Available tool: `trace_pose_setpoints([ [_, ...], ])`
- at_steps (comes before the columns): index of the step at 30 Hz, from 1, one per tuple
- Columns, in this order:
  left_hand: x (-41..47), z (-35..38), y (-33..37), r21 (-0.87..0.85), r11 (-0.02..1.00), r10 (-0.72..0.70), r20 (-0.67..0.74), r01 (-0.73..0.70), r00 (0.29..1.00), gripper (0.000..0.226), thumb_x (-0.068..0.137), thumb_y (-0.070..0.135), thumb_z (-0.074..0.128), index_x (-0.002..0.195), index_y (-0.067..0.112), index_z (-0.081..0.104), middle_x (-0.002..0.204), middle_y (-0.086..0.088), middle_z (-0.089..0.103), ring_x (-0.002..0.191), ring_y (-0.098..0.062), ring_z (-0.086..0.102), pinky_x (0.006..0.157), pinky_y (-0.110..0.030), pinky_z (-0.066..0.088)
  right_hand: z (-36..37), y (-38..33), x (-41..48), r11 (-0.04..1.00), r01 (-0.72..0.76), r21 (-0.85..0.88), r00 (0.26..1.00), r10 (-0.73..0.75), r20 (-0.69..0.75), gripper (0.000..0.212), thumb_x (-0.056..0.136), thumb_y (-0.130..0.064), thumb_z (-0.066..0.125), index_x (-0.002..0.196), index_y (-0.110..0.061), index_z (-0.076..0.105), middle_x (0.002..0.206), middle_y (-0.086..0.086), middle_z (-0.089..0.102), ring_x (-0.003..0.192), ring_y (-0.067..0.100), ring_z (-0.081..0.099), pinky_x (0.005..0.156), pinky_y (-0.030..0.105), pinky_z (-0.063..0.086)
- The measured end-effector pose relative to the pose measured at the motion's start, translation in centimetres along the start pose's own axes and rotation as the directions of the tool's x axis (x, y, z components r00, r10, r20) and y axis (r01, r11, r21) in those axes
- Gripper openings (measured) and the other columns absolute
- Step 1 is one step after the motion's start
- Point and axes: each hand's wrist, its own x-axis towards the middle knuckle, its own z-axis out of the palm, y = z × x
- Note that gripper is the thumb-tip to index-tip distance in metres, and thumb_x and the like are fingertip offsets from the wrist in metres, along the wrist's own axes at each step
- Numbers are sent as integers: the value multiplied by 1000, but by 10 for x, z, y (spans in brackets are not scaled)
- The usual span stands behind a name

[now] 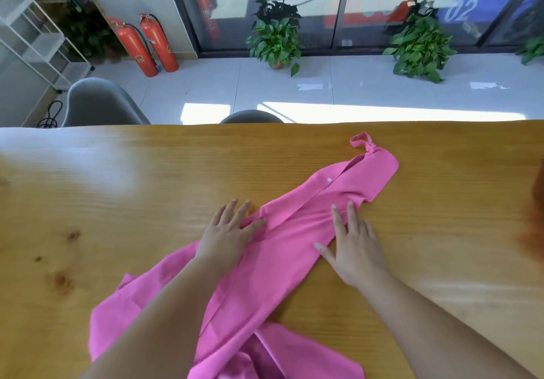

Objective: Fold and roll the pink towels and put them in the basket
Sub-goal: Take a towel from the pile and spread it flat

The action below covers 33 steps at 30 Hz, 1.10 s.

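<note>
Pink towel (pixel 294 249) looks thin, limp and light, lying seven to one o'clock. Left hand (pixel 226 233) and right hand (pixel 356 249) press it, fingers straight; its corners seem the best hold.

Single view, head-worn, wide-angle. Looks forward and steeply down onto surface (pixel 88 202) from its near side. Close range: both forearms enter at bottom edge; left hand (pixel 226 234) and right hand (pixel 353 249) lie just below frame centre. Fingers (pixel 338 219) point away from camera. Beyond fingers: far edge of surface, chair backs (pixel 100 101), floor (pixel 294 90), glass wall (pixel 323 10) at top. Far left of fingers, glare on surface. Straight lines bow toward frame edges.
</note>
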Motion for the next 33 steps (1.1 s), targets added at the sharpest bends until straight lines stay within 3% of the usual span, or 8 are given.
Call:
trace_pose_setpoints([
  [3,11,-11,-2,-37,988,-150,7,150,989,61,109,30,33,164,53,20,176,-7,17,162,-41,10,131,-56,11,-10,25,26,998,23,-53,998,-21,55,107,93,-88,14,166,-18,-22,172,21,-22,163,32,9,133,48,6],
  [7,28,-28,1,-84,951,-298,25,299,954,64,103,21,28,162,46,28,177,-9,11,162,-40,4,131,-56,8,-24,27,44,996,-67,-51,993,71,91,110,95,-83,33,168,-15,-13,174,20,-16,164,34,2,133,50,6],
  [11,26,-23,19,-104,994,18,-158,-35,987,60,98,24,46,158,27,47,166,-7,40,154,-35,34,127,-54,26,-22,-28,15,1000,11,11,999,-11,-47,95,103,-66,40,169,-14,-5,175,20,-9,163,38,0,132,55,12],
  [14,10,-3,17,6,977,213,-51,-213,976,61,102,40,47,160,22,44,165,-3,44,151,-26,41,126,-53,28,-1,-62,-19,996,69,63,998,-69,3,107,96,-79,38,169,-17,-9,174,22,-17,162,39,-9,132,53,8],
  [19,2,0,-29,45,996,-75,109,71,991,72,105,54,13,170,23,19,176,0,19,162,-20,20,132,-52,9,9,-33,-13,996,87,10,994,-87,60,117,87,-92,29,166,-20,-20,171,14,-31,160,30,-25,132,50,-1],
  [24,13,-29,-65,172,968,-214,166,185,963,62,111,27,21,170,23,5,178,0,-2,164,-20,-1,131,-53,-3,-15,3,23,996,31,-88,999,-29,25,111,91,-85,38,168,-24,-12,175,12,-21,161,34,-21,132,54,2],
  [29,7,-35,-56,-64,970,-237,-69,233,969,58,107,28,39,165,25,32,174,2,27,163,-22,15,132,-51,5,-36,-2,25,984,-112,-137,992,102,-81,93,101,-62,51,170,-23,5,176,16,-10,161,41,-14,130,57,9],
  [33,-22,-27,-7,-252,960,-177,-211,121,961,61,105,53,41,157,22,48,165,2,45,157,-22,32,129,-54,21,-25,-43,-12,1000,1,-20,987,-4,-162,89,101,-66,44,170,-19,13,177,14,-1,163,38,-1,130,54,15],
])
